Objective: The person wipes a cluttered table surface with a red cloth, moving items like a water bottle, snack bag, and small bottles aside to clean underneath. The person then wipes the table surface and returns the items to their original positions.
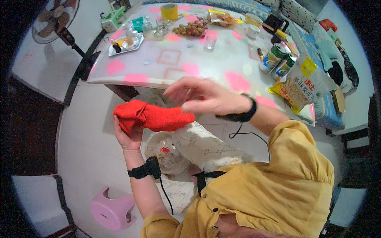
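Note:
A folded red knit cloth (166,118), possibly a sock, is held up in front of the table's near edge. My left hand (129,135) grips its bunched left end from below, the fingers partly hidden behind the fabric. Slightly blurred, my right hand (205,96) hangs above the cloth's right end, with thumb and fingers apart. Its thumb overlaps the cloth's edge in the picture; whether they touch, I cannot tell. Below the cloth, beside my floral trouser leg (208,145), stands a bin lined with clear plastic (166,163), with a small red scrap (164,149) in it.
On the covered table (208,68) are grapes (192,29), a small glass (210,43), a tray (126,46), yellow tape (169,12), cans (272,58) and a snack bag (303,84). A pink stool (111,209) and fan (56,19) stand left. A black cable (253,133) hangs right.

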Demonstrator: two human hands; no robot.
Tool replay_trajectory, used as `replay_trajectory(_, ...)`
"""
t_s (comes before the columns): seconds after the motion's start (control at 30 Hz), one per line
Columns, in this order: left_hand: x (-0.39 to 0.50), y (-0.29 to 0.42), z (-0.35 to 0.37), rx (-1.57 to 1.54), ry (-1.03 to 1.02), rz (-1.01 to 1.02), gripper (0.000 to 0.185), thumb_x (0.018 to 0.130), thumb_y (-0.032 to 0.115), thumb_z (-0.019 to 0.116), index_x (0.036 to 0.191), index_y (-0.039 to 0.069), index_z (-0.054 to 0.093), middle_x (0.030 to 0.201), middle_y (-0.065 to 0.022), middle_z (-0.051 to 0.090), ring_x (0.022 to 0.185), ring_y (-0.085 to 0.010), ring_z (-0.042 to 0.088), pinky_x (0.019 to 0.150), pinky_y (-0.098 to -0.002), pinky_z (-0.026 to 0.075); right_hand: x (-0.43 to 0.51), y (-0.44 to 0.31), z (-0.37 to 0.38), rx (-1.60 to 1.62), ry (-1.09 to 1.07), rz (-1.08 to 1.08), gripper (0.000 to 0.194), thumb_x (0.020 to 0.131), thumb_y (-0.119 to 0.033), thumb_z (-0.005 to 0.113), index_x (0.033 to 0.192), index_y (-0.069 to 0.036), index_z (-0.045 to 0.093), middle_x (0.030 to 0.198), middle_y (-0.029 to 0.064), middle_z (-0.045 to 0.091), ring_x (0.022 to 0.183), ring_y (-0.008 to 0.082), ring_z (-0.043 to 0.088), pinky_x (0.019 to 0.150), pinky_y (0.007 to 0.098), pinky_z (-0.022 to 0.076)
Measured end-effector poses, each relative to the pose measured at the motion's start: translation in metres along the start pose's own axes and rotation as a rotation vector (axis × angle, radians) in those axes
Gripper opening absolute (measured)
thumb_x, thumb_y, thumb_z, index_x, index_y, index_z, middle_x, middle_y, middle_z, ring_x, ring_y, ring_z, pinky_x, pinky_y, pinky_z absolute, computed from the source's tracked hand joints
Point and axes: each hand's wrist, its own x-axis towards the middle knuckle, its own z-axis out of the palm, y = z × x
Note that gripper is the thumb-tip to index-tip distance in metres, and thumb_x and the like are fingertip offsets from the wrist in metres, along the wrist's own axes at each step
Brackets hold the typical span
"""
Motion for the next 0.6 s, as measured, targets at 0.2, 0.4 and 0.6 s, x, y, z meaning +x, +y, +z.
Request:
replay_trajectory(0.2, -0.004, 0.014, -0.022, 0.019, -0.033, 0.092, 0.055, 0.097, 0.048, 0.052, 0.136, 0.01, 0.052, 0.135, -0.0104, 0.058, 0.124, -0.0299, 0.055, 0.103, -0.0491, 0.047, -0.028, -0.14, -0.081, 0.014, 0.301, -0.206, 0.039, 0.1, -0.03, 0.057, 0.13, -0.006, 0.059, 0.111, 0.0052, 0.064, 0.092, 0.0109, 0.062, 0.081, 0.0269, 0.0532)
replay_trajectory(0.4, -0.033, 0.019, 0.048, 0.189, -0.337, -0.056, 0.046, 0.09, 0.031, 0.058, 0.125, 0.001, 0.057, 0.099, -0.013, 0.066, 0.093, -0.0267, 0.065, 0.083, -0.0405, 0.057, 0.006, -0.178, -0.116, 0.417, 0.323, -0.258, 0.045, 0.1, -0.04, 0.056, 0.128, -0.005, 0.057, 0.108, 0.0071, 0.066, 0.091, 0.0191, 0.064, 0.085, 0.0343, 0.0537)
replay_trajectory(0.6, -0.087, 0.002, 0.206, 0.615, -0.69, 0.161, 0.05, 0.084, 0.01, 0.064, 0.131, -0.002, 0.056, 0.099, -0.0086, 0.064, 0.09, -0.0153, 0.062, 0.084, -0.0302, 0.051, 0.085, -0.151, -0.049, 0.215, 0.538, -0.248, 0.038, 0.095, -0.031, 0.063, 0.121, -0.005, 0.059, 0.107, 0.0062, 0.064, 0.091, 0.0159, 0.063, 0.081, 0.0309, 0.0529)
